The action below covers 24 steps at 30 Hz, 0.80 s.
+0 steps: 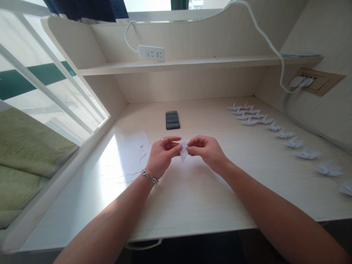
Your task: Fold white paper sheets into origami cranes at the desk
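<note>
Item: folded paper (183, 153), being held between two hands over the desk (192, 198).
Left hand (161, 156) is pinching the paper's left edge with thumb and fingers; right hand (206, 149) is pinching its right edge, and the paper's tip is pointing down between them. Sheets (129, 156) are lying just left of the left hand, a phone (172, 121) is lying behind the hands, and cranes (275, 126) are lining the desk's right side.

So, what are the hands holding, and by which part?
A folded paper, pinched at its top: left hand on the upper left corner, right hand on the upper right. Its pointed lower tip is free.
</note>
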### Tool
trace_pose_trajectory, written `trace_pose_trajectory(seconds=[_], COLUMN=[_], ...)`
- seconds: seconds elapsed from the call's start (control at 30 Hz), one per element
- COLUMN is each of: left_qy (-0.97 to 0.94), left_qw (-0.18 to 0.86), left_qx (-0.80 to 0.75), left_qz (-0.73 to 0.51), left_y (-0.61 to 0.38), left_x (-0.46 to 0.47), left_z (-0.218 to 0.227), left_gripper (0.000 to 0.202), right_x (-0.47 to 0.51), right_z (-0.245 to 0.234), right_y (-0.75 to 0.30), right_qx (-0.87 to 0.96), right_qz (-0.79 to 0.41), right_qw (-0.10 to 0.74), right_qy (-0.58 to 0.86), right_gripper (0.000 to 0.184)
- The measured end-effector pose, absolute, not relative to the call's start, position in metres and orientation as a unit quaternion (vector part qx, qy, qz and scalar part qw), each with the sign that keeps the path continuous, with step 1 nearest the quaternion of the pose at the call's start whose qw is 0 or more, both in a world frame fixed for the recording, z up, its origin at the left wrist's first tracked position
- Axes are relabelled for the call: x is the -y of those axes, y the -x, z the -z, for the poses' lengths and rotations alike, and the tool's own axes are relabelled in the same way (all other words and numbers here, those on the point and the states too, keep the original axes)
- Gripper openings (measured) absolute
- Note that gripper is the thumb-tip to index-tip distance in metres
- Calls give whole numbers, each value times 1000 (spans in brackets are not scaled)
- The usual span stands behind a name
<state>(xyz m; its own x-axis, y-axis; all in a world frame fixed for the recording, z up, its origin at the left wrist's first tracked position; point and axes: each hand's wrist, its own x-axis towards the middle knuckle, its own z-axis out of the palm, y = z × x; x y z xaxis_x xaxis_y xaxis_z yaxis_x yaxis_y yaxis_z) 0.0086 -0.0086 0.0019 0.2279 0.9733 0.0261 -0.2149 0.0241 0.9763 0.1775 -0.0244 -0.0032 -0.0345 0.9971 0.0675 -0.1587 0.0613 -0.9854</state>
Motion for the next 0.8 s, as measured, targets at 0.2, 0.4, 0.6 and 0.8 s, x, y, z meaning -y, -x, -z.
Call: trace_pose_trajectory(seconds=[0.2, 0.4, 0.6, 0.8], left_qy=[-513, -571, -669, -705], left_qw=[611, 540, 405, 381], left_qx=[-407, -434, -449, -443], left_qz=[-444, -440, -432, -402], left_y=[-11, -14, -12, -9], left_x=[11, 11, 13, 15], left_z=[-5, -2, -1, -5], left_gripper=[37, 28, 20, 24], right_x=[25, 23, 22, 22], right_z=[1, 5, 10, 10], right_y=[-177, -180, -181, -179], right_qx=[476, 483, 571, 562], right_qz=[-503, -517, -488, -464], right_qw=[575, 548, 484, 513], right_qy=[435, 447, 449, 453], right_gripper=[29, 39, 28, 24])
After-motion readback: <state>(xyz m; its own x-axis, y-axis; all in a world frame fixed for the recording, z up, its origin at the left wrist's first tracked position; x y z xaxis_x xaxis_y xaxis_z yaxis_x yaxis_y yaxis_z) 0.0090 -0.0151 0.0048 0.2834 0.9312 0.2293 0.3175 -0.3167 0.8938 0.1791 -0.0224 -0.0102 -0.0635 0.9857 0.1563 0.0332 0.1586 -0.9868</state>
